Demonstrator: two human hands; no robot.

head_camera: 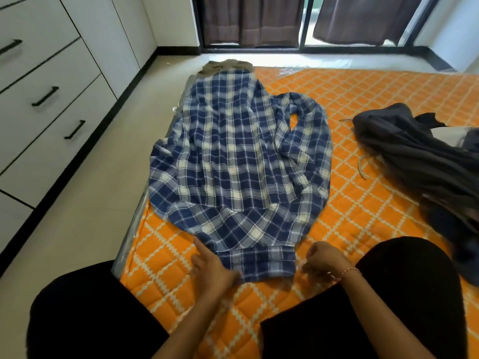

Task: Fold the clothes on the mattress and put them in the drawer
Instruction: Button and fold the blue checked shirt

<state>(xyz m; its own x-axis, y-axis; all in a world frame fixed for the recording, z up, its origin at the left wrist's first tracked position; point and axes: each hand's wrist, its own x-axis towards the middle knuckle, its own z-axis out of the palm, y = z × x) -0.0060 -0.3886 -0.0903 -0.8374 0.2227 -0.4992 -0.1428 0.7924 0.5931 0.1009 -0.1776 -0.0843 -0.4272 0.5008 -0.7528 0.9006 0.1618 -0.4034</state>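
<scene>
Kneeling on orange quilted mattress (363, 216), black-trousered knees (388, 294) nearest. Left hand (212, 265) flat on collar of blue-and-white plaid shirt (233, 161), fingers straight. Right hand (325, 260) loosely curled just beside collar, holding nothing. Dark grey clothes heap (420, 156) right; white drawers (46, 112) left.

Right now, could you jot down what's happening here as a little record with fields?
garment in work: blue plaid shirt, spread flat on the orange mattress
left hand: fingers resting on the shirt's near edge
right hand: loosely curled beside the shirt, holding nothing
waiting: dark clothes pile, olive garment beyond the shirt
drawers: white, all closed
</scene>
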